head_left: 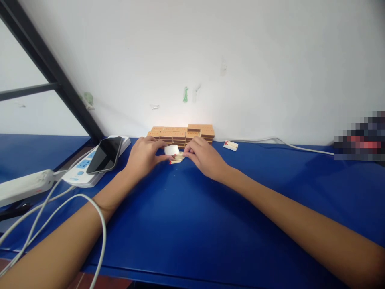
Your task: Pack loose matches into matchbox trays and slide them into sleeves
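Observation:
My left hand (147, 154) pinches a small white matchbox tray (171, 150) between thumb and fingers, tilted so its pale inside faces me. Just below the tray lies a small heap of red-tipped matches (177, 159) on the blue table. My right hand (203, 156) has its thumb and fingers pressed together at the right end of the matches; whether a match is between them is too small to tell. Behind both hands stand stacked orange-brown matchboxes (174, 134) against the wall. Off to the right lies another white tray (230, 145) with a few red-tipped matches in it.
A black phone (104, 155) rests on a white power strip (81, 177) at the left. A second white strip (25, 186) and loose white cables (104, 237) lie near my left forearm. Along the wall at right runs a thin white cable (288, 146). A dark metal frame (57, 76) slants at upper left.

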Demonstrator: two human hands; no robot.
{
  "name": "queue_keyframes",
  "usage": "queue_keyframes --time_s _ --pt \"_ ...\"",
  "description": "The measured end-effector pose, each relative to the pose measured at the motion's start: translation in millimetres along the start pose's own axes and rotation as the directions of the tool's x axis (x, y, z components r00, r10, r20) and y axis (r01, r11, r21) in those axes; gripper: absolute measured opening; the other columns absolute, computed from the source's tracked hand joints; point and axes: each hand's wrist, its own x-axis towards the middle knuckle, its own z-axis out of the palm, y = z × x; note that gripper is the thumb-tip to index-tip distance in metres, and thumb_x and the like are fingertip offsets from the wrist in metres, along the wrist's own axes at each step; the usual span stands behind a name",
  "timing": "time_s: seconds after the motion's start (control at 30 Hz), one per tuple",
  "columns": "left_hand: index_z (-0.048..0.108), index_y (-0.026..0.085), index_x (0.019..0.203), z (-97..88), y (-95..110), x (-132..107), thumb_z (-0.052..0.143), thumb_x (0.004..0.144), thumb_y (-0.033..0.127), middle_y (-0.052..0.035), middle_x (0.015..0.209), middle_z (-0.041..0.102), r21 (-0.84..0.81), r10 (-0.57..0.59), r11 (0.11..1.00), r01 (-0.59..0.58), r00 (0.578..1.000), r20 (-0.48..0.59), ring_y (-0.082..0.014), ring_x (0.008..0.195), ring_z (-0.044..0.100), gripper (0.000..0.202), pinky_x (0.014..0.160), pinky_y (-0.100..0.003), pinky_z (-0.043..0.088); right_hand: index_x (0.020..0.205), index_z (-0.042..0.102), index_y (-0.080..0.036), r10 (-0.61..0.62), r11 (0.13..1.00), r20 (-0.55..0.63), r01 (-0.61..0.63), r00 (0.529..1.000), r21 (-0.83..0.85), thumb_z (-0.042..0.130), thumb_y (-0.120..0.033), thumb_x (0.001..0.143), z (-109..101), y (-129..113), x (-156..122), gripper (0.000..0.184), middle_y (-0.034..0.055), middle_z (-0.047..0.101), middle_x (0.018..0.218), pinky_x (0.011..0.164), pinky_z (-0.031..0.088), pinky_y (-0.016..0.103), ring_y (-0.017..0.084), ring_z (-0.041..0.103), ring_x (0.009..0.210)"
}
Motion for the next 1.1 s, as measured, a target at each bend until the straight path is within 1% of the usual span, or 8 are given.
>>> queue_keyframes --time_s 0.07,0.23,0.33,0.47,0.63,0.83,0.97,1.1 --pt "0.084 0.022 0.106 2.2 4.5 -1.2 0.099 0.078 0.048 -0.0102 0.099 0.082 -0.042 0.037 0.998 -0.036 0.999 0.009 -0.0321 0.093 0.076 0.041 0.086 -0.043 0.057 0.097 0.061 -0.023 -0.013 1.000 -0.043 0.012 0.999 -0.019 0.058 -0.024 0.110 -1.2 -0.4 0.5 0.012 0.0089 0.063 0.107 0.088 0.048 0.040 0.026 0.059 0.103" --pt "0.084 0.022 0.108 4.7 15.8 -2.7 0.095 0.081 0.053 -0.0080 0.099 0.083 -0.120 0.118 0.986 -0.117 0.993 -0.006 -0.0285 0.093 0.075 0.043 0.087 -0.040 0.055 0.097 0.062 -0.022 -0.054 0.997 -0.018 0.053 0.998 -0.060 0.062 -0.022 0.108 2.2 -6.0 -0.8 0.011 0.0089 0.063 0.105 0.090 0.048 0.040 0.026 0.058 0.104" --pt "0.085 0.022 0.109 2.4 14.2 -1.3 0.094 0.082 0.053 -0.0089 0.099 0.082 -0.107 0.094 0.990 -0.094 0.996 -0.007 -0.0286 0.092 0.075 0.042 0.088 -0.041 0.056 0.099 0.064 -0.021 -0.045 0.998 -0.054 0.042 0.998 -0.050 0.060 -0.023 0.109 4.4 -7.3 -1.8 0.011 0.0088 0.064 0.105 0.089 0.047 0.039 0.026 0.059 0.104" --pt "0.085 0.022 0.109 -4.0 9.5 1.2 0.097 0.081 0.043 -0.0105 0.101 0.083 -0.014 0.009 1.000 -0.009 0.999 -0.040 -0.0315 0.096 0.076 0.037 0.088 -0.043 0.057 0.101 0.066 -0.020 -0.012 0.999 -0.117 0.008 0.993 -0.039 0.061 -0.021 0.108 10.6 -4.3 -3.5 0.009 0.0080 0.065 0.106 0.086 0.046 0.037 0.024 0.061 0.103" --pt "0.085 0.020 0.107 -8.3 11.8 2.0 0.098 0.081 0.042 -0.0102 0.098 0.084 0.032 -0.080 0.996 0.082 0.995 -0.053 -0.0317 0.092 0.077 0.037 0.085 -0.043 0.058 0.102 0.067 -0.019 0.043 0.997 0.006 -0.043 0.999 -0.067 0.072 -0.026 0.103 20.6 -0.9 -5.5 0.009 0.0085 0.064 0.108 0.088 0.048 0.037 0.025 0.061 0.105" --pt "0.084 0.019 0.106 -5.5 12.1 0.7 0.097 0.082 0.042 -0.0096 0.098 0.084 0.043 -0.045 0.998 0.047 0.998 -0.051 -0.0314 0.090 0.077 0.035 0.082 -0.042 0.058 0.103 0.066 -0.020 0.056 0.997 0.035 -0.054 0.998 -0.063 0.069 -0.022 0.104 21.8 -0.4 -3.1 0.004 0.0084 0.064 0.109 0.092 0.048 0.038 0.025 0.060 0.106" --pt "0.084 0.019 0.104 -5.3 11.0 0.3 0.096 0.083 0.044 -0.0095 0.094 0.084 0.036 -0.045 0.998 0.047 0.998 -0.053 -0.0313 0.089 0.077 0.035 0.081 -0.041 0.057 0.096 0.066 -0.019 0.047 0.998 0.061 -0.045 0.997 -0.037 0.066 -0.020 0.106 21.9 1.1 -2.8 0.010 0.0081 0.064 0.106 0.093 0.048 0.037 0.024 0.060 0.106" --pt "0.085 0.019 0.105 -6.3 9.2 0.4 0.097 0.082 0.042 -0.0102 0.093 0.083 0.044 -0.049 0.998 0.051 0.998 -0.046 -0.0322 0.089 0.077 0.035 0.081 -0.042 0.057 0.095 0.064 -0.020 0.040 0.999 0.091 -0.037 0.995 -0.028 0.063 -0.022 0.108 20.3 4.6 -4.5 0.012 0.0085 0.063 0.107 0.094 0.049 0.038 0.024 0.060 0.105"
